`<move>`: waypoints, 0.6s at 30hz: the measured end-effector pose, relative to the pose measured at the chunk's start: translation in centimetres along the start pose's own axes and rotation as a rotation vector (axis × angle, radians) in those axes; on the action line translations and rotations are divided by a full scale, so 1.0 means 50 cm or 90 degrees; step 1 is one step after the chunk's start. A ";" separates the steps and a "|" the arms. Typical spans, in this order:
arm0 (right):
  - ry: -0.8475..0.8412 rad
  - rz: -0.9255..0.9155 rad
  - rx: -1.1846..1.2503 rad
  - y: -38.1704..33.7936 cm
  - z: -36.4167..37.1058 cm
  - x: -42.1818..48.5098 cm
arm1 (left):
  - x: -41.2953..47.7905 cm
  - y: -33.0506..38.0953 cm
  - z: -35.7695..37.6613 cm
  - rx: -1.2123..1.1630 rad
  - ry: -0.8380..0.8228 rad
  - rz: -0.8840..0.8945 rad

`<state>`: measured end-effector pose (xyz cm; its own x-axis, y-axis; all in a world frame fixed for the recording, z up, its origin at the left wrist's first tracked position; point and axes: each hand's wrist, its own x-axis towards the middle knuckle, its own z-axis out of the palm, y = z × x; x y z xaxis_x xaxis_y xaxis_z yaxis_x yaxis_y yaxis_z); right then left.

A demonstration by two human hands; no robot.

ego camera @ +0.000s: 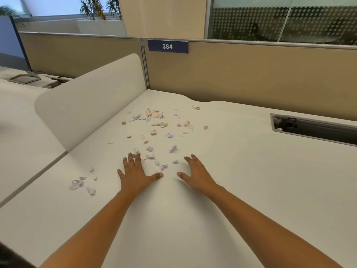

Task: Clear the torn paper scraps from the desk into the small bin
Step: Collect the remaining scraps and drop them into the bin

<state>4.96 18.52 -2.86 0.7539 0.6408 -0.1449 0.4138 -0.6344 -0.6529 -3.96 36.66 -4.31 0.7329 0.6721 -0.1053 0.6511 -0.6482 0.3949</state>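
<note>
Pale desk (241, 180) fills the view, backed by a tan partition (251, 74) with a curved white divider (92, 97) on the left. Both hands lie flat on it with fingers spread, grasping nothing. The left hand (136, 174) has its fingertips just beside the nearest scraps (154, 122), and the right hand (197, 174) rests near it, with a few lilac bits between the two.

Most scraps are strewn beyond the hands toward the far left corner, lilac and buff. A small cluster (81, 183) sits apart at the near left. They look feather-light, soft and crumpled, so they are likely to scatter in any draught. Sweeping them into a heap with flat palms, then scooping, seems safer than pinching each one.

No bin is in view. A dark cable slot (313, 130) at the far right shows no scraps inside.
</note>
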 end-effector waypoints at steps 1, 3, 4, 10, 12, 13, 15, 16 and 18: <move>0.002 0.002 0.000 -0.004 0.004 0.010 | 0.015 -0.005 -0.006 0.006 -0.010 0.000; 0.004 0.005 -0.002 -0.013 0.012 0.032 | 0.043 -0.015 -0.018 0.007 -0.029 0.010; 0.005 0.004 -0.003 -0.019 0.015 0.042 | 0.056 -0.019 -0.024 0.003 -0.040 0.018; -0.007 -0.013 -0.008 -0.060 0.027 0.114 | 0.106 -0.027 -0.049 -0.016 -0.115 0.113; -0.033 -0.038 -0.048 -0.071 0.037 0.129 | 0.114 -0.023 -0.055 -0.030 -0.151 0.172; -0.049 -0.056 -0.069 -0.074 0.042 0.133 | 0.116 -0.020 -0.058 -0.033 -0.166 0.196; -0.075 -0.100 -0.101 -0.078 0.052 0.135 | 0.120 -0.016 -0.065 -0.037 -0.195 0.231; -0.083 -0.122 -0.113 -0.078 0.056 0.134 | 0.124 -0.014 -0.069 -0.035 -0.212 0.246; -0.088 -0.156 -0.130 -0.077 0.061 0.126 | 0.132 -0.010 -0.076 -0.008 -0.250 0.278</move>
<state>6.55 26.35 -3.53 0.5489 0.8284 -0.1113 0.6780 -0.5191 -0.5204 -0.22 42.78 -1.76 0.9523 0.1590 -0.2605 0.2720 -0.8293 0.4882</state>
